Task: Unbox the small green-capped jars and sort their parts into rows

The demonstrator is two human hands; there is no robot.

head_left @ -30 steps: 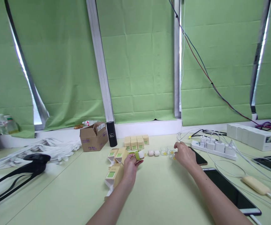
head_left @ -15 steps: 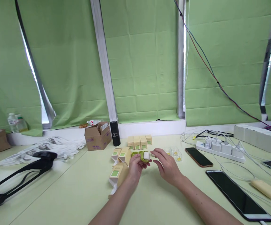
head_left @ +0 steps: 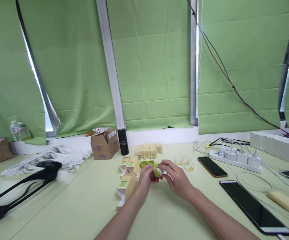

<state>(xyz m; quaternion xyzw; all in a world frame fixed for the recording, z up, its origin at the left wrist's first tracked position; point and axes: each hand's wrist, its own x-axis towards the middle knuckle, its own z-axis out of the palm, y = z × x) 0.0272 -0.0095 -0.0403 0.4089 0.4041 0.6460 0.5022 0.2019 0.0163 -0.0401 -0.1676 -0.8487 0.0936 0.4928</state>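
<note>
My left hand (head_left: 145, 178) and my right hand (head_left: 176, 178) meet at the middle of the table, both closed around a small green case with a white piece in it (head_left: 157, 170). Just behind them lie other small green cases (head_left: 146, 163). Open tan cartons with green labels (head_left: 126, 181) lie to the left of my left hand. A row of closed tan boxes (head_left: 148, 150) stands further back. Small clear capsules with yellow dots (head_left: 185, 162) rest to the right of my hands.
A brown cardboard box (head_left: 104, 144) and a black cylinder (head_left: 122, 141) stand near the window sill. A phone (head_left: 211, 166), a tablet (head_left: 253, 206), a power strip with chargers (head_left: 235, 156) and cables are at the right. A black strap device (head_left: 19, 186) and white bags (head_left: 49, 156) lie left.
My right hand came back from the clear capsules at the right and joined my left hand on the green case. The camera view shifted slightly.
</note>
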